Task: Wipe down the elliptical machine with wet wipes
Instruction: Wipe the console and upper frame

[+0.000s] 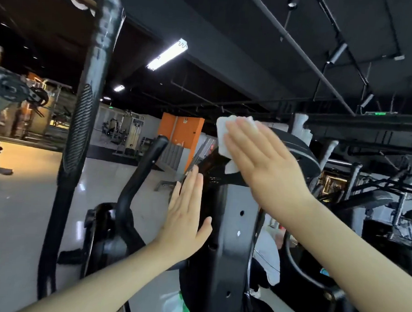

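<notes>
An orange pillar (181,133) stands far back, a strip light (168,54) glows on the black ceiling (229,27), and weight machines (121,131) line the glossy floor (21,206).

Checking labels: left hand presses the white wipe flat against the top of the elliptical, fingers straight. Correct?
Wrong hand. The head view shows the right hand pressing the white wipe flat against the top of the elliptical, fingers straight. The left hand has no wipe; it is open and flat at the machine's left side.
</notes>
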